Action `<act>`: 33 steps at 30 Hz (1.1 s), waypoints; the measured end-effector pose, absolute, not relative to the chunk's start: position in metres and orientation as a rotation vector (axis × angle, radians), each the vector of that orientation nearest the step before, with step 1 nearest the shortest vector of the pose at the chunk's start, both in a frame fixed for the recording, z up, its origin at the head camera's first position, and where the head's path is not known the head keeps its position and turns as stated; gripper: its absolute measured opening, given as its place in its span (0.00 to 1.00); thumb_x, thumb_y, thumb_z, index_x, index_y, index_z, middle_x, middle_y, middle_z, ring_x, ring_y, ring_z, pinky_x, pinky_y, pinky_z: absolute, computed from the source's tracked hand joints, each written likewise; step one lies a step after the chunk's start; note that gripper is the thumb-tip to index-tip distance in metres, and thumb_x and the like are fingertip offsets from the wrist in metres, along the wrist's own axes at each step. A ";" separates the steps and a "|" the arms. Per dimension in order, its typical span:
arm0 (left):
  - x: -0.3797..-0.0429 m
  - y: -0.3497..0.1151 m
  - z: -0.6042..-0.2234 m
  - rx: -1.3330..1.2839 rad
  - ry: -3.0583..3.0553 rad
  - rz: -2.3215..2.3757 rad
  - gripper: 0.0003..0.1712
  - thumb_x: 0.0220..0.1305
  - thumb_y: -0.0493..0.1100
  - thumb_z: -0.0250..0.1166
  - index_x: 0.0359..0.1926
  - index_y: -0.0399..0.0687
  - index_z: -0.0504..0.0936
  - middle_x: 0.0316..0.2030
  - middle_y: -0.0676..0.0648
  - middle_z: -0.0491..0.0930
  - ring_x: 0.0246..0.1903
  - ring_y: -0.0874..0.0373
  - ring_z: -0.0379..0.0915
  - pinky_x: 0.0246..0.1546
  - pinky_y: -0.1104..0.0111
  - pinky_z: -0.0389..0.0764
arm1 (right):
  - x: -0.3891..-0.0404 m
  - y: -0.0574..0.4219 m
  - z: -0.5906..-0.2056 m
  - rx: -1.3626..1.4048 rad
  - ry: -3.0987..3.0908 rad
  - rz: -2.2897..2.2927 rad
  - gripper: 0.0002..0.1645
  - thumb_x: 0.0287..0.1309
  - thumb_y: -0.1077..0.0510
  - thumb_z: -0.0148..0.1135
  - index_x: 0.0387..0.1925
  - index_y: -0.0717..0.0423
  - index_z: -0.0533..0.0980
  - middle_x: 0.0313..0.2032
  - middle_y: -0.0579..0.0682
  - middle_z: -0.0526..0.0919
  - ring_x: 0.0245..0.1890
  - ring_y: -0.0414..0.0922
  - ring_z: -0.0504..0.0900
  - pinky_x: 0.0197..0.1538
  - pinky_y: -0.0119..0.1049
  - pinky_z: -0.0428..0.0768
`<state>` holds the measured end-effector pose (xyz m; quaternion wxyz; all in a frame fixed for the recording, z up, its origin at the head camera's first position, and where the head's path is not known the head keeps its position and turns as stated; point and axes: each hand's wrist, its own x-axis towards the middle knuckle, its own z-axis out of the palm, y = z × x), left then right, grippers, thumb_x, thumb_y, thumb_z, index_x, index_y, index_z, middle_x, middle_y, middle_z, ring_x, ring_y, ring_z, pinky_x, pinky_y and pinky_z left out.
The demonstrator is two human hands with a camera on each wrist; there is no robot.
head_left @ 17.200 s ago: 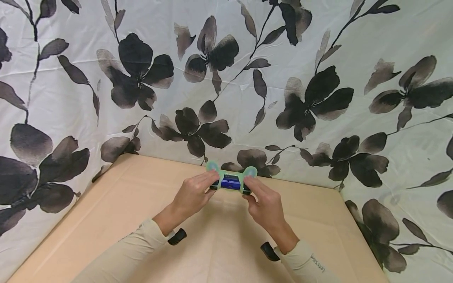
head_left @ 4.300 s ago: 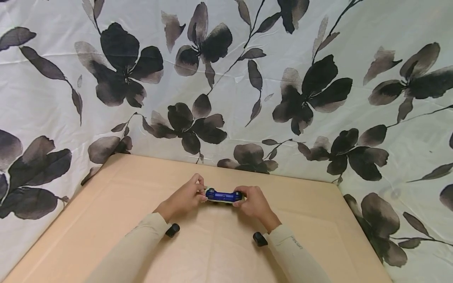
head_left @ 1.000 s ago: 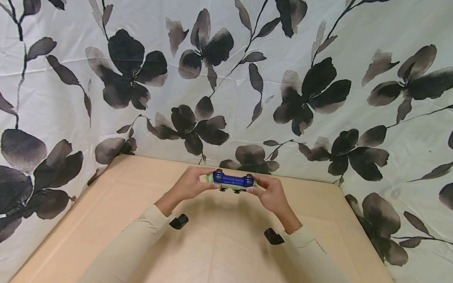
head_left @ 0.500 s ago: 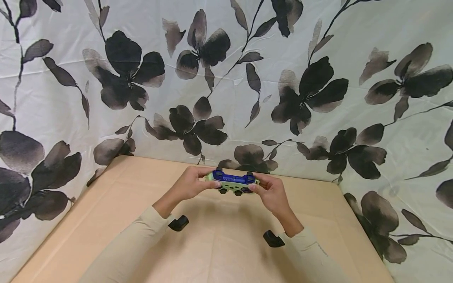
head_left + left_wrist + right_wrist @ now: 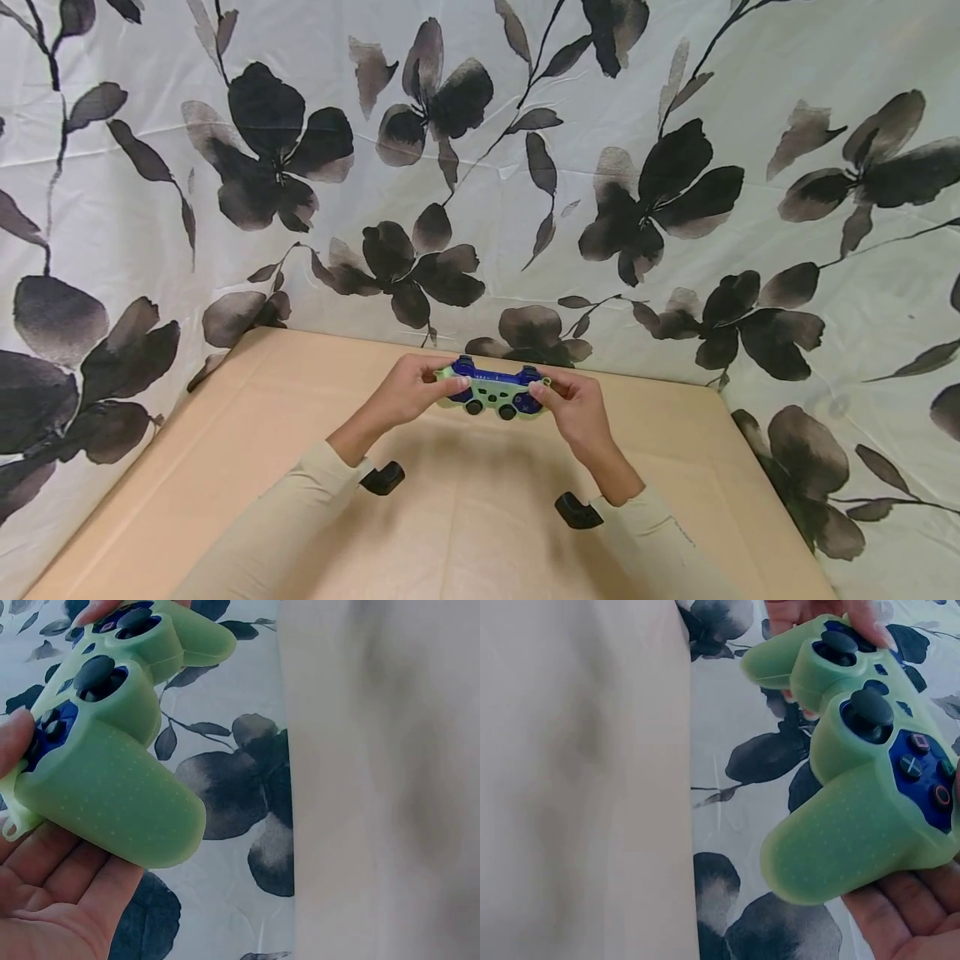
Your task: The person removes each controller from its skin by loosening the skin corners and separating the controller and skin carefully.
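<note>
A blue game controller (image 5: 492, 392) in a pale green silicone sleeve is held up over the far part of the table, its face with two black sticks toward me. My left hand (image 5: 408, 389) grips its left end, thumb by the direction pad and fingers beneath, as the left wrist view shows. On the other end, my right hand (image 5: 581, 412) holds with the thumb near the buttons. In the right wrist view the green sleeve (image 5: 840, 832) covers the grip, with square, cross and circle buttons in view. A small loop (image 5: 10, 829) sticks out from the sleeve's corner.
A tan-covered table (image 5: 450, 517) spreads beneath both hands. Behind and to both sides hangs a white sheet (image 5: 525, 208) printed with dark flowers. Black wrist cameras (image 5: 383, 478) sit under the cuffs of light sleeves.
The controller has tilted within the last second, from its blue top edge toward me to its stick face. Its sleeve, partly off the body in the oldest frame, now covers the grips.
</note>
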<state>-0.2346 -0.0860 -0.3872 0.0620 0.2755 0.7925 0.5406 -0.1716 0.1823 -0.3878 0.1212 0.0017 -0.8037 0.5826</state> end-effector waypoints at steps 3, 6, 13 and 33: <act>-0.232 -0.084 -0.388 0.778 2.411 1.641 0.27 0.70 0.50 0.70 0.65 0.44 0.82 0.38 0.47 0.86 0.29 0.58 0.67 0.25 0.71 0.66 | -0.172 0.180 -0.385 -0.065 -2.334 1.760 0.18 0.68 0.67 0.65 0.58 0.66 0.82 0.46 0.63 0.90 0.35 0.35 0.88 0.51 0.27 0.86; -0.230 -0.082 -0.390 0.724 2.410 1.665 0.26 0.71 0.50 0.69 0.64 0.45 0.83 0.33 0.49 0.82 0.29 0.57 0.66 0.24 0.70 0.63 | -0.171 0.178 -0.384 -0.132 -2.331 1.796 0.17 0.69 0.65 0.65 0.56 0.67 0.83 0.43 0.61 0.91 0.36 0.37 0.88 0.51 0.29 0.86; -0.225 -0.076 -0.398 0.590 2.394 1.749 0.22 0.71 0.50 0.69 0.60 0.45 0.86 0.38 0.45 0.90 0.35 0.58 0.77 0.32 0.71 0.74 | -0.172 0.172 -0.388 -0.264 -2.314 1.840 0.15 0.70 0.62 0.65 0.51 0.70 0.84 0.36 0.53 0.91 0.33 0.40 0.87 0.44 0.31 0.88; -0.221 -0.072 -0.413 0.438 2.267 1.875 0.42 0.55 0.38 0.81 0.71 0.42 0.76 0.60 0.40 0.85 0.53 0.51 0.86 0.46 0.67 0.88 | -0.187 0.166 -0.405 -0.476 -2.227 1.951 0.20 0.72 0.56 0.65 0.47 0.73 0.84 0.30 0.51 0.88 0.27 0.40 0.87 0.37 0.39 0.90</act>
